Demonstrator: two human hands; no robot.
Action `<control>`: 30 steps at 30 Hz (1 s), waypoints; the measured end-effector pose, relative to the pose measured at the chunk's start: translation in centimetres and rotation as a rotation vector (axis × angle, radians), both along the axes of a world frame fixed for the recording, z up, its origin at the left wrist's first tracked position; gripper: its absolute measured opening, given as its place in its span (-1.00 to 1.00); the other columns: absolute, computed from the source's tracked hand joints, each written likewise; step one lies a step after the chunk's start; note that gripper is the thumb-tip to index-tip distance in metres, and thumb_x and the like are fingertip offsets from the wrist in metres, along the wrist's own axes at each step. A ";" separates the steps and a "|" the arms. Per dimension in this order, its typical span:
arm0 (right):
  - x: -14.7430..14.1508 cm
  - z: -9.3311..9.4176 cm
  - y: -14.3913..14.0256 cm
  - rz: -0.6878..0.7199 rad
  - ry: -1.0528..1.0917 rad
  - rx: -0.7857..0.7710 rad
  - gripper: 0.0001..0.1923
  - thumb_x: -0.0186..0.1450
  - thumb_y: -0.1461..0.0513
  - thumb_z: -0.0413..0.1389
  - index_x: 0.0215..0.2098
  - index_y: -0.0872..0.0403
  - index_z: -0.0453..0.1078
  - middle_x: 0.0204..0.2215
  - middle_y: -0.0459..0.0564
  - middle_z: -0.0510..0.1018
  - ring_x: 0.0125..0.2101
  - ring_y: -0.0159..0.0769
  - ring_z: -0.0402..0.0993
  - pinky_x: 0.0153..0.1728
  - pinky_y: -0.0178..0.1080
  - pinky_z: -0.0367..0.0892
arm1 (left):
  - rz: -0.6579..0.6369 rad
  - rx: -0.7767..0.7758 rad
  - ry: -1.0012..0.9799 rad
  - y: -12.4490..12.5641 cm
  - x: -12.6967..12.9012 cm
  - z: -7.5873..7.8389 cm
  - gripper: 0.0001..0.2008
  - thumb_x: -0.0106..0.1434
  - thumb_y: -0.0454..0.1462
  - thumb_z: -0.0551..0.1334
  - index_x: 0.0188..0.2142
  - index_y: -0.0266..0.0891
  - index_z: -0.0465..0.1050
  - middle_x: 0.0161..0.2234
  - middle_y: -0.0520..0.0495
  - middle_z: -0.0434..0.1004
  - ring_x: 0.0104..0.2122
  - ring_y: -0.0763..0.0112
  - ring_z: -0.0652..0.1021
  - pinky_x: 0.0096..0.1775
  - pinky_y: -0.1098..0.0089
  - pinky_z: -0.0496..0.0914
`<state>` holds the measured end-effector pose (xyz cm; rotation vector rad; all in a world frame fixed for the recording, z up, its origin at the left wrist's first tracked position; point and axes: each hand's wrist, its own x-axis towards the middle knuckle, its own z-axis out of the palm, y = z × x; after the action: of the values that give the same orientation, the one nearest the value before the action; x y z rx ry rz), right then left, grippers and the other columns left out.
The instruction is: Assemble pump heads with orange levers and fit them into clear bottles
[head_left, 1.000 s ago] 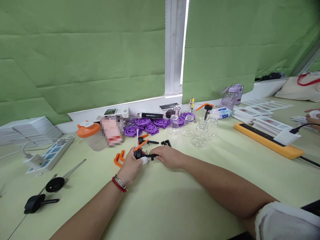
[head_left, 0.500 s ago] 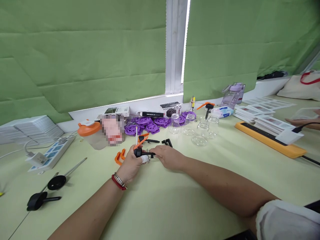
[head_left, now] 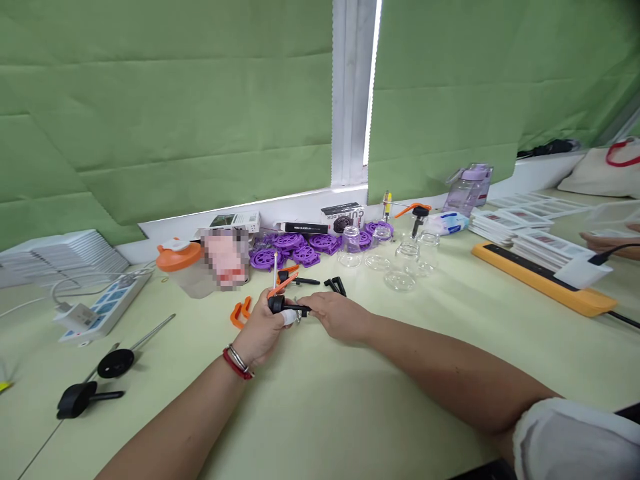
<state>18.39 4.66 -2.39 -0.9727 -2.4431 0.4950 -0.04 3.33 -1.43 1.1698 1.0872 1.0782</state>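
Low over the middle of the table, my left hand is closed around a black part with a round head and a stem pointing right. An orange lever slants up from it, and a thin pale rod stands upright beside it. My right hand pinches the far end of the black stem; its fingertips are partly hidden. Something white shows under the left fingers, too small to name. Orange hook-shaped pieces lie just left of my left hand. Behind both hands rest a similar black and orange part and small black pieces.
Purple wheel-like parts and upturned glass jars line the back. An orange-lidded cup and white power strip stand left, near black parts with rods. An orange power strip lies right; another person's hand is beyond.
My two hands keep their hold on the black part with hardly any movement. The view has shifted very slightly. At the far right, the other person's hand looks slightly different in position.
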 end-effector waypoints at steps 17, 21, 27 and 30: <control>-0.2 -0.1 -0.4 0.014 0.018 -0.002 -0.56 0.31 0.37 -0.13 0.14 0.06 0.22 -0.11 0.08 0.47 -0.12 -0.23 0.37 -0.09 -0.16 0.28 | -0.045 0.012 -0.027 -0.2 0.1 0.1 -0.54 -0.08 -0.38 0.29 -0.18 -0.11 0.21 -0.39 0.14 0.34 -0.47 0.53 0.36 -0.41 0.46 0.22; -0.2 -0.1 -0.3 0.018 0.022 0.005 -0.55 0.31 0.38 -0.13 0.15 0.06 0.21 -0.09 0.09 0.47 -0.11 -0.23 0.37 -0.08 -0.15 0.28 | -0.029 0.000 -0.007 -0.2 0.2 0.1 -0.56 -0.10 -0.38 0.29 -0.20 -0.10 0.22 -0.40 0.14 0.34 -0.48 0.53 0.35 -0.42 0.46 0.21; -0.2 -0.2 -0.2 0.016 -0.001 0.008 -0.53 0.29 0.40 -0.11 0.14 0.04 0.22 -0.10 0.08 0.47 -0.12 -0.23 0.38 -0.10 -0.17 0.29 | -0.034 0.017 -0.021 -0.1 0.1 -0.1 -0.59 -0.09 -0.39 0.29 -0.24 -0.10 0.22 -0.41 0.14 0.33 -0.50 0.52 0.32 -0.43 0.46 0.20; -0.2 -0.3 -0.2 0.019 -0.003 0.011 -0.52 0.28 0.41 -0.11 0.14 0.04 0.22 -0.10 0.07 0.47 -0.12 -0.24 0.38 -0.10 -0.18 0.29 | -0.046 0.026 -0.038 0.0 0.1 -0.3 -0.60 -0.07 -0.39 0.29 -0.25 -0.10 0.21 -0.40 0.14 0.33 -0.50 0.52 0.32 -0.43 0.45 0.21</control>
<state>18.21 4.44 -2.65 -0.9475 -2.4570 0.4857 0.03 3.35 -1.78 1.1853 1.0143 1.0775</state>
